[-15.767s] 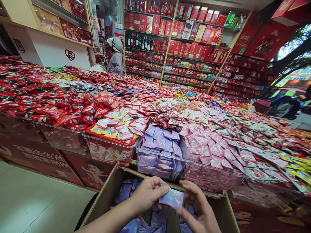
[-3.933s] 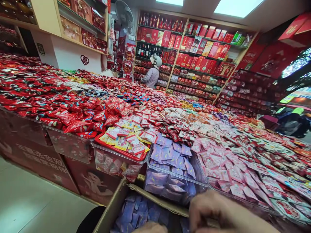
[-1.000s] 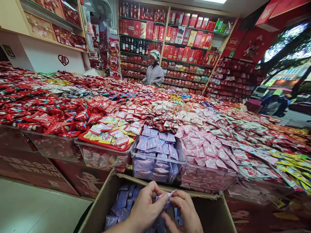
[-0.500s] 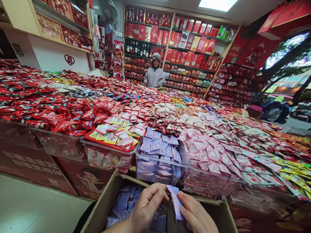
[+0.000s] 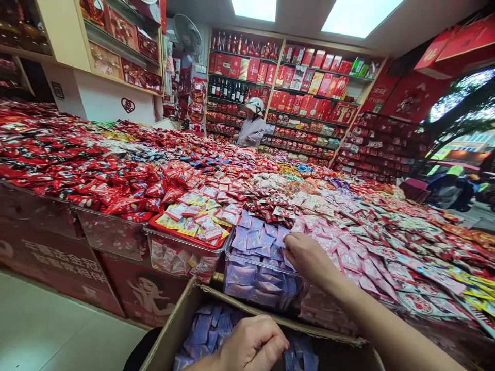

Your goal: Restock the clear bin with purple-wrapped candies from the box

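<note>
My right hand [image 5: 307, 257] reaches over a clear plastic bin [image 5: 263, 265] filled with small purple candy packets [image 5: 253, 241]. Its fingers are closed and bent down at the bin's right side, on a purple packet there; the fingertips are partly hidden. Lower down, my left hand [image 5: 257, 342] is curled above an open cardboard box [image 5: 170, 330], thumb against fingers. Whatever it may hold is hidden. More purple packets [image 5: 204, 330] lie loose inside the box, to the left of that hand and beneath it.
A red-rimmed bin [image 5: 185, 238] of yellow and pink packets stands left of the purple one. Pink packets [image 5: 348, 247] lie to the right. Red packets [image 5: 131, 198] spread over the wide counter. A person in a helmet [image 5: 253, 123] stands behind it, before shelves of bottles and boxes.
My right hand has gone from the box up to the purple bin. The left hand has moved slightly down and right. The purple packet between both hands is gone from there. The person behind has turned.
</note>
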`<state>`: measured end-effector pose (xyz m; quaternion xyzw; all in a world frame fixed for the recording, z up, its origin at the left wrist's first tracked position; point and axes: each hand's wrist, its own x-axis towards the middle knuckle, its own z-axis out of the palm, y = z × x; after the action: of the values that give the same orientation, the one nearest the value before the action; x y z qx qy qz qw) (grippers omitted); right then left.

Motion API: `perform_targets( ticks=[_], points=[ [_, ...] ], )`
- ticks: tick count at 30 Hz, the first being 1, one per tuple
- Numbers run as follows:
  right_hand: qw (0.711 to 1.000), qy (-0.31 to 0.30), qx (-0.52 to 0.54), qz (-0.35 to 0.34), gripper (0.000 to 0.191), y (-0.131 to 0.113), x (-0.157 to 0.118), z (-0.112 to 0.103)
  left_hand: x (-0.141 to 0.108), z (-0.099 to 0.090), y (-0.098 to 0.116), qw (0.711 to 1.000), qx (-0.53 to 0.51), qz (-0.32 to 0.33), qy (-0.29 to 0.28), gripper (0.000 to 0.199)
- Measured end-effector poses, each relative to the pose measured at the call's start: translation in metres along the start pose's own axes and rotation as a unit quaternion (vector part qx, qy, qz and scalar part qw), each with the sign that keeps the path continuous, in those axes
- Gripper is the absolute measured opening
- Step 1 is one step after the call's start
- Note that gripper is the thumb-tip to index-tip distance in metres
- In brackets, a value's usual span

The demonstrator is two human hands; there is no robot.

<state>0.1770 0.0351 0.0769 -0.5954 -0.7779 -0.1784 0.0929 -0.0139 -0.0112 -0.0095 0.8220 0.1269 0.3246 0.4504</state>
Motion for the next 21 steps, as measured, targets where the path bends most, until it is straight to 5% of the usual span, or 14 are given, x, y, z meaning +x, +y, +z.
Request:
perform_targets(
  ticks=[11,21],
  points=[
    [0.972,-0.173,0.142,-0.068,0.007,0.016,0.010,0.001,0.002,-0.001,-0.001,0.997,0.051,0.028,-0.054,0.034],
    [0.979,-0.113,0.100,-0.137,0.022,-0.011,0.051,0.010,0.003,0.002,-0.003,0.987,0.136,0.046,-0.076,0.036]
  ],
)
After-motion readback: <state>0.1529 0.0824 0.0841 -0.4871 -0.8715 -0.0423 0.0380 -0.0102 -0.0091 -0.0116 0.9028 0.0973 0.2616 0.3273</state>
